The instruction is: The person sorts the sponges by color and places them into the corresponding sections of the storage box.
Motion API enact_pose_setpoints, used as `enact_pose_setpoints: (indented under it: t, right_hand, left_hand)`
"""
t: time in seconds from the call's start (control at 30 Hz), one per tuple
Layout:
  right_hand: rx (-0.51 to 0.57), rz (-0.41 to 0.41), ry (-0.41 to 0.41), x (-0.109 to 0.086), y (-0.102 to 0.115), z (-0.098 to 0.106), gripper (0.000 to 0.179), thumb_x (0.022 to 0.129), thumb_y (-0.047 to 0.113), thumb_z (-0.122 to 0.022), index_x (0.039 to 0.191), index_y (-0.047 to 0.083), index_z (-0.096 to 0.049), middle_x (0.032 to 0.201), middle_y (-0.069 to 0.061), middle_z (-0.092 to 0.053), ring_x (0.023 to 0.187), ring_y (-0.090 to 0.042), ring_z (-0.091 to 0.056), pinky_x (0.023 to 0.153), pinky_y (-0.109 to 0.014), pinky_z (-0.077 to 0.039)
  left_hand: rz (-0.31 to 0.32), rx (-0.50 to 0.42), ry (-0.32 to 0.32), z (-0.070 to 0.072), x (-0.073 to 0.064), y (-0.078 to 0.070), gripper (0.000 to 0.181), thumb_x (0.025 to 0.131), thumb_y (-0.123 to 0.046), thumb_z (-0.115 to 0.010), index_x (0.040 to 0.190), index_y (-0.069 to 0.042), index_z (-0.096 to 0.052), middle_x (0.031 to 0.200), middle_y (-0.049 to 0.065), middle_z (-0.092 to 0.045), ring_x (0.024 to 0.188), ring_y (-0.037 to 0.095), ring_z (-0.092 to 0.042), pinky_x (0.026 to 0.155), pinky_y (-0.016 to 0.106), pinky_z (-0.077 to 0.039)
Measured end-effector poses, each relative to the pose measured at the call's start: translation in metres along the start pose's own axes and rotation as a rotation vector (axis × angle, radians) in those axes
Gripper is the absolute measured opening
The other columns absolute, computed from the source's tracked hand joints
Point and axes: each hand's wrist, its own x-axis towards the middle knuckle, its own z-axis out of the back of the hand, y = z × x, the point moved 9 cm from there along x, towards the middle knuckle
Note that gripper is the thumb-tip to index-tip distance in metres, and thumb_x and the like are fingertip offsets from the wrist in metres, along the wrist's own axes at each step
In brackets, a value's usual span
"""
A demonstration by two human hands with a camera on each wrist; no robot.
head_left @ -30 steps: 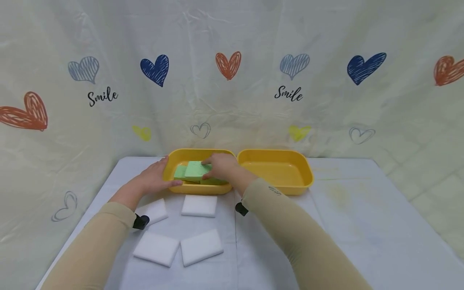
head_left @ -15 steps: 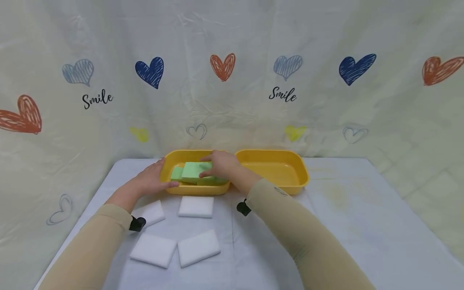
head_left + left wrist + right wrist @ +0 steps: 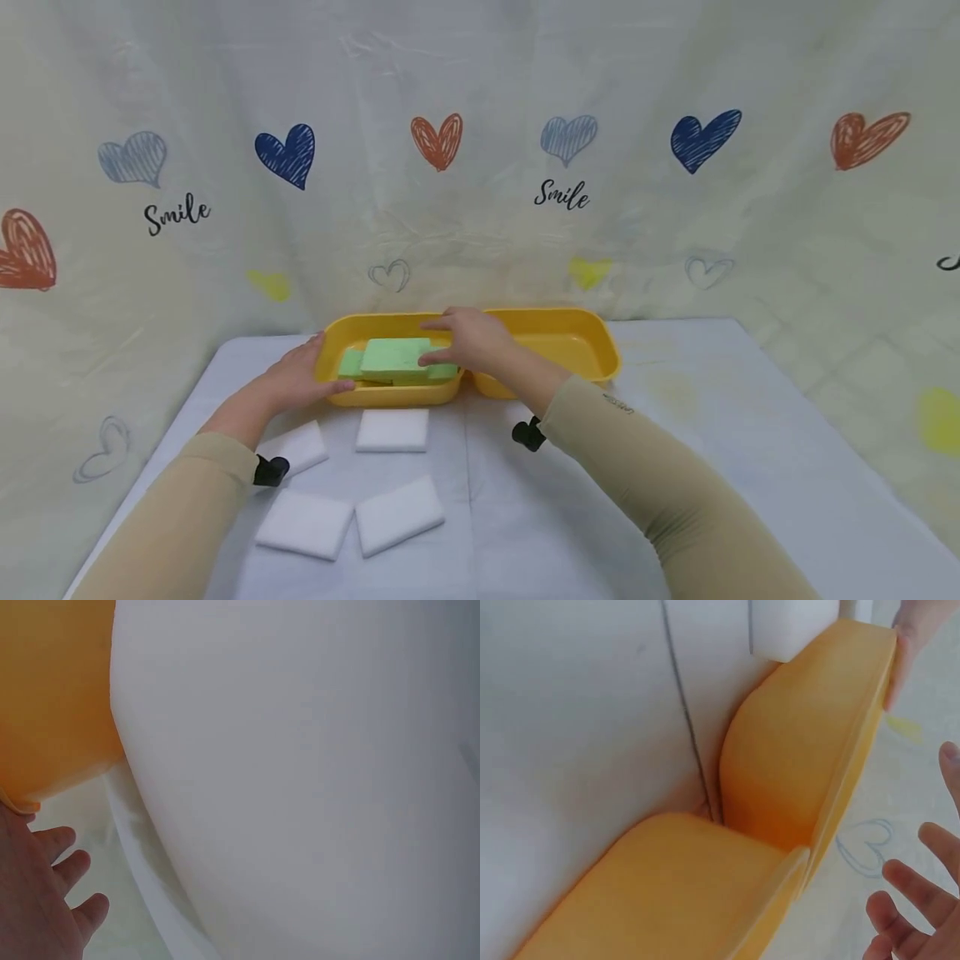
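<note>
Several light green sponge-like blocks lie in the left yellow tray (image 3: 393,397). The top green block (image 3: 393,358) rests across the others, with a green block (image 3: 350,364) showing at its left. My right hand (image 3: 476,340) is over the tray's right end, fingers spread and holding nothing; its thumb overlaps the top block's right edge in the head view. In the right wrist view the fingers (image 3: 922,900) are apart in the air. My left hand (image 3: 296,379) rests against the tray's left end, thumb along the front rim, other fingers extended; the left wrist view shows fingertips (image 3: 73,866) spread below the rim.
To the right, touching or nearly touching, stands a second yellow tray (image 3: 573,354) with a bare floor. Several white rectangular pads, among them a front pad (image 3: 400,515) and a pad below the tray (image 3: 392,431), lie on the white cloth (image 3: 637,475). A heart-printed sheet (image 3: 487,225) hangs behind.
My right hand has come away from the top green block, opening and shifting right. My left hand stays at the tray's left end. The head view has turned slightly right.
</note>
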Motion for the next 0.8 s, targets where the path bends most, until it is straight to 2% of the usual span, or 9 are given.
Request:
enact_pose_setpoints:
  t: [0.2,0.33,0.53,0.67,0.8]
  right_hand:
    - [0.037,0.005,-0.042,-0.026,-0.021,0.011,0.07,0.08,0.064,-0.071,0.141,0.034,-0.056,0.138,-0.004,-0.056,0.122,-0.026,-0.055,0.096,-0.042,-0.05]
    - [0.087,-0.011,-0.073,-0.046,-0.043,0.017,0.069,0.081,0.063,-0.072,0.139,0.03,-0.059,0.14,-0.004,-0.055,0.127,-0.027,-0.052,0.105,-0.044,-0.044]
    - [0.139,-0.1,-0.087,-0.078,-0.083,0.023,0.07,0.079,0.065,-0.071,0.138,0.03,-0.06,0.144,-0.006,-0.052,0.133,-0.03,-0.046,0.109,-0.048,-0.038]
    - [0.094,-0.148,-0.11,-0.103,-0.111,0.028,0.07,0.079,0.065,-0.071,0.138,0.028,-0.061,0.143,-0.009,-0.054,0.132,-0.033,-0.048,0.106,-0.052,-0.041]
    - [0.07,-0.215,-0.126,-0.127,-0.142,0.031,0.069,0.08,0.063,-0.072,0.139,0.028,-0.06,0.143,-0.01,-0.054,0.131,-0.035,-0.049,0.103,-0.056,-0.042]
  left_hand:
    - [-0.023,-0.017,-0.015,0.001,-0.001,-0.003,0.115,0.083,-0.064,-0.068,0.157,0.002,-0.009,0.157,0.028,-0.024,0.137,0.048,-0.03,0.112,0.065,-0.023]
    - [-0.018,-0.012,-0.009,-0.001,-0.002,-0.003,0.119,0.082,-0.067,-0.066,0.156,0.004,-0.006,0.157,0.031,-0.022,0.137,0.05,-0.028,0.112,0.067,-0.023]
    - [0.017,-0.013,0.001,-0.005,-0.002,0.004,0.12,0.081,-0.07,-0.065,0.157,-0.001,-0.005,0.154,0.028,-0.027,0.133,0.047,-0.032,0.11,0.069,-0.025]
    - [0.03,-0.016,0.008,-0.006,-0.001,0.005,0.119,0.08,-0.07,-0.066,0.158,-0.004,-0.005,0.151,0.025,-0.032,0.129,0.045,-0.035,0.108,0.069,-0.028]
    - [0.024,-0.008,0.015,-0.005,-0.001,0.002,0.121,0.08,-0.071,-0.065,0.157,-0.001,-0.004,0.151,0.028,-0.03,0.13,0.047,-0.034,0.108,0.07,-0.027]
